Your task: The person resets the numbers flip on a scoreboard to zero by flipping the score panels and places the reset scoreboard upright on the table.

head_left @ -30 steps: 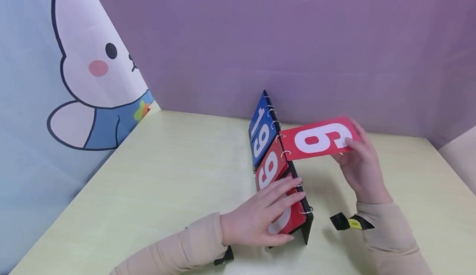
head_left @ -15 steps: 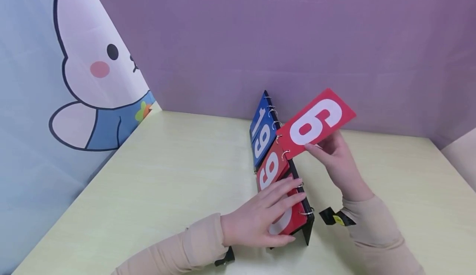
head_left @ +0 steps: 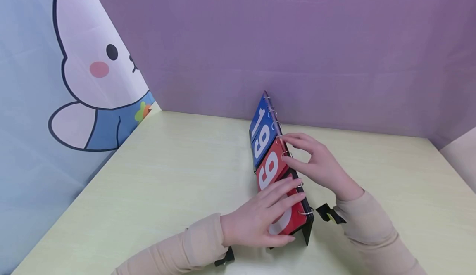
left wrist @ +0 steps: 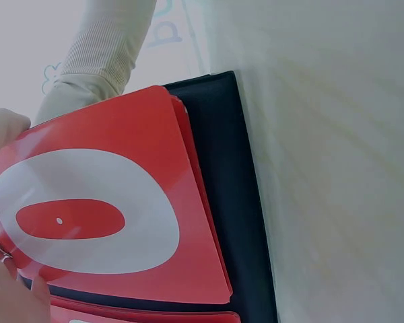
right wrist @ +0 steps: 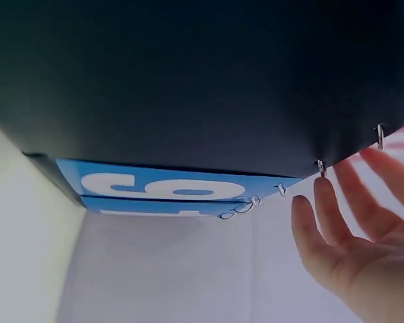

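Observation:
A tabletop flip scoreboard with a black stand stands slantwise on the table, its number cards hung on metal rings. Two stacks of blue cards fill its far half and two stacks of red cards its near half. My left hand lies over the nearest red card, printed with a white 0, fingertips at the top edge and thumb at the near end. At the rings of the other red stack, the slightly spread fingertips of my right hand touch the top edge.
The pale wooden table runs back to a purple cloth wall. A light-blue cloth with a cartoon rabbit hangs at the left. Black straps hang at both wrists.
A red card stuck out to the right in my right hand, then swung up and now no longer juts past the edge. The right hand moved left to the rings. The left hand stayed.

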Available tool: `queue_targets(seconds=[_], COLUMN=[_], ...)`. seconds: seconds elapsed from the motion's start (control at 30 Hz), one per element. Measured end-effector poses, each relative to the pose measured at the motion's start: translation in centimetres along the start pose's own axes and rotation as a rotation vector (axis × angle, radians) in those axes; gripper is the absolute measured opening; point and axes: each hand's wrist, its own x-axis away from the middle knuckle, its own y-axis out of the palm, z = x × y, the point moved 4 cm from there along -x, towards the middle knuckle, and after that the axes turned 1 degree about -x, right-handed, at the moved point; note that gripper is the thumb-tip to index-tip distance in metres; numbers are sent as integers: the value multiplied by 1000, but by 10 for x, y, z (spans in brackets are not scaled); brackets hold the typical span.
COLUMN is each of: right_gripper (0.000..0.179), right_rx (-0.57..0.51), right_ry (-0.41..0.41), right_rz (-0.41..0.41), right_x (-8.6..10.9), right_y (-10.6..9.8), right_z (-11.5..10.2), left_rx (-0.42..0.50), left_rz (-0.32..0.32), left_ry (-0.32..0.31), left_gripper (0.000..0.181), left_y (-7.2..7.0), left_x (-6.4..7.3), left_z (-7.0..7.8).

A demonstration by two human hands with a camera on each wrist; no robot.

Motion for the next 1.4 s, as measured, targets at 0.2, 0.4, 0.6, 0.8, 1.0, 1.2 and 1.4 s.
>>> queue_targets(seconds=[0.2, 0.4, 0.6, 0.8, 1.0, 1.2, 1.4], right_gripper=[31, 28, 21, 17, 25, 33, 31], right_rx=[218, 305, 292, 74, -396, -1048, -1151], right_ry=[-304, -448, -412, -259, 157, 362, 623], right_rz=[73, -37, -150, -118, 25, -15, -136], right_x=[-3, -7, -10, -9, -7, -6, -5], right_y=[-2, -1, -1, -2, -10, -2, 17], right_z=[-13, -21, -18, -3, 38, 83, 106], left_rx=[-28, -20, 23, -31, 14, -11, -34], left_rz=[10, -24, -70, 10, 6, 21, 19], left_ry=[3, -23, -52, 17, 6, 23, 11], left_gripper=[85, 84, 85, 84, 84, 84, 83], left_y=[1, 1, 1, -1, 1, 0, 0], left_x=[1, 2, 3, 1, 0, -1, 0], left_z=[0, 1, 0, 0, 0, 1, 0])
